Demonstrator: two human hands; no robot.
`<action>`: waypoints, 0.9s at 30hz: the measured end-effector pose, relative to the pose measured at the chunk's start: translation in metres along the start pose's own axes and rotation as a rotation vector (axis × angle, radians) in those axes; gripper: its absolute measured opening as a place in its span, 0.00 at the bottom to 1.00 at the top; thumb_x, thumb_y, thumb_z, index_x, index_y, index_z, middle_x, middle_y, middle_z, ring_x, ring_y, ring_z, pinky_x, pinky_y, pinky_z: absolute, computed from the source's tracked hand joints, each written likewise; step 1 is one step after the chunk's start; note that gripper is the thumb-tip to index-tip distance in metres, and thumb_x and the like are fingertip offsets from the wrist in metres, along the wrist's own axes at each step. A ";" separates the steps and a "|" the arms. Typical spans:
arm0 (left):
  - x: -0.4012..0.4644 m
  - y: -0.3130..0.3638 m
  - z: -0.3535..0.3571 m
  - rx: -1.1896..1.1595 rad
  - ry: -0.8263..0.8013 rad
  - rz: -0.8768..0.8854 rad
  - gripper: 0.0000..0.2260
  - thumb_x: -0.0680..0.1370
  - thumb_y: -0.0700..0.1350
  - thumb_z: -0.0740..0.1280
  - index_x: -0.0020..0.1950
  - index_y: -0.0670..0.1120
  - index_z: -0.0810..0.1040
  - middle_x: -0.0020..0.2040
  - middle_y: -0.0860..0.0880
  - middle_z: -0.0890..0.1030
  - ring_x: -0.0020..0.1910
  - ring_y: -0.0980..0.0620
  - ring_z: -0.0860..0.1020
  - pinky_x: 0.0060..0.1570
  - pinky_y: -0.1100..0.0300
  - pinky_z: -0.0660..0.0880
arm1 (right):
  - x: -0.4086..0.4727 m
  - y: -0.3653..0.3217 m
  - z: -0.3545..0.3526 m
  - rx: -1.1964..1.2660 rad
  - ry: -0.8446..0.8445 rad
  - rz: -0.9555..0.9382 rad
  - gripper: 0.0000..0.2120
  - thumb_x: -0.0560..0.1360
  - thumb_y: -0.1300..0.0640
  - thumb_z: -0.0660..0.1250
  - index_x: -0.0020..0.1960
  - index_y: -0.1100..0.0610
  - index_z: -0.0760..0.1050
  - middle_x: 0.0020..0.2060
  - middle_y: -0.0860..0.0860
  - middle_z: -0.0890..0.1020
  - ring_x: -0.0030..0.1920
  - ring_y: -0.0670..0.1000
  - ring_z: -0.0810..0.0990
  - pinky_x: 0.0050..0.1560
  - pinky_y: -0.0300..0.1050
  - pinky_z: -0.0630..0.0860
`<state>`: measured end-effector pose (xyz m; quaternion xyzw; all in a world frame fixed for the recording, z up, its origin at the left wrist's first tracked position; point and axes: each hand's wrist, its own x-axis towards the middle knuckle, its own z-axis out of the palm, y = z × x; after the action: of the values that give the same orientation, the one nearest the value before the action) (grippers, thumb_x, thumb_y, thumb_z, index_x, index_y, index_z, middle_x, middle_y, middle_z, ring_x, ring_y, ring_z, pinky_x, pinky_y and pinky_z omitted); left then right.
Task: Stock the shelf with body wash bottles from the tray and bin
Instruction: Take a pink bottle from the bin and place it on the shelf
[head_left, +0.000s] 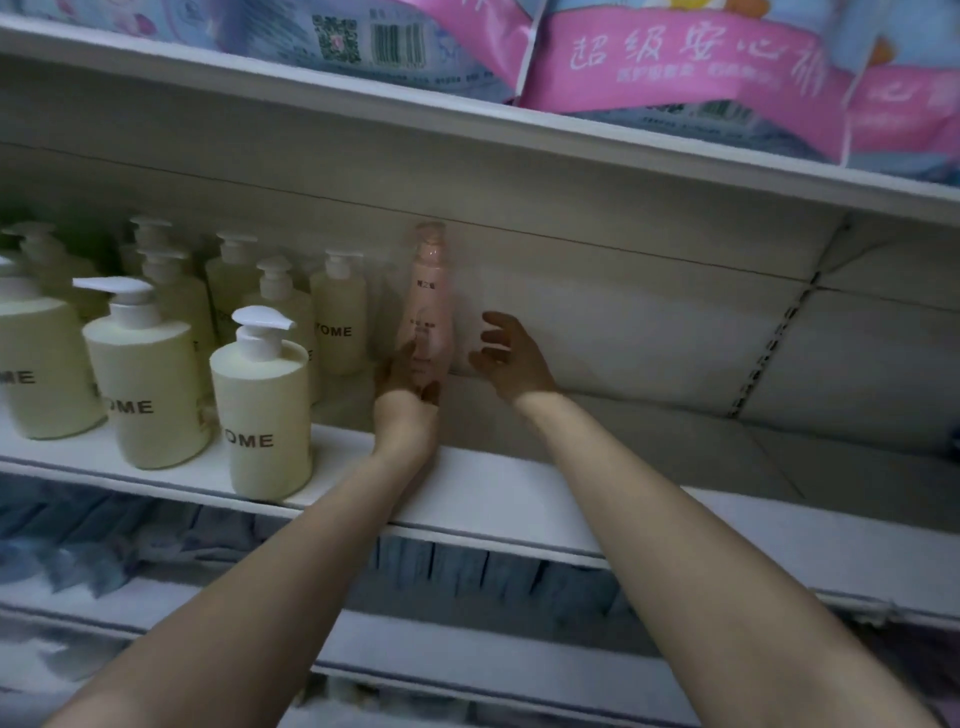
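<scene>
We are seating a pink bottle (427, 306) at the shelf (519, 499) back: left hand (408, 379) grips its base, right hand (511, 358) loose-fingered, empty, just beside; next, release without tipping it.

White metal shelving unit (498, 499) fills frame. Pale back panel (649, 312) behind middle tier; slotted upright (774, 343) at right of frame. Upper board (467, 122) across top carries pink-and-blue soft packs (675, 57). Lower tiers at bottom hold bluish packets (467, 571), blurred. Light dim, cool.
</scene>
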<state>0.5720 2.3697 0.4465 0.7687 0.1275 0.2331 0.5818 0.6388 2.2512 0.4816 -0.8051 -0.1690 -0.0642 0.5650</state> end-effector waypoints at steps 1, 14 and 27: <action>-0.004 -0.002 0.004 -0.155 -0.011 -0.002 0.18 0.79 0.45 0.66 0.68 0.47 0.74 0.63 0.48 0.77 0.66 0.44 0.74 0.66 0.56 0.70 | -0.011 0.000 -0.004 -0.010 0.044 -0.001 0.26 0.75 0.68 0.70 0.72 0.61 0.68 0.56 0.56 0.74 0.53 0.54 0.75 0.46 0.34 0.76; -0.173 0.038 0.104 -0.232 -0.597 0.360 0.19 0.79 0.39 0.64 0.70 0.45 0.71 0.64 0.47 0.76 0.57 0.53 0.77 0.55 0.64 0.74 | -0.238 0.009 -0.155 -0.201 0.451 0.189 0.24 0.77 0.64 0.69 0.70 0.55 0.70 0.59 0.52 0.76 0.59 0.50 0.78 0.62 0.47 0.76; -0.365 0.005 0.203 -0.137 -1.105 0.299 0.19 0.78 0.40 0.66 0.69 0.46 0.71 0.62 0.46 0.77 0.52 0.53 0.77 0.52 0.59 0.76 | -0.459 0.093 -0.253 -0.190 0.724 0.569 0.25 0.75 0.71 0.69 0.70 0.63 0.69 0.54 0.58 0.75 0.53 0.54 0.76 0.55 0.43 0.76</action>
<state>0.3612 2.0284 0.3315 0.7467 -0.3205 -0.1156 0.5712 0.2641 1.8960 0.3536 -0.7934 0.2731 -0.1985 0.5064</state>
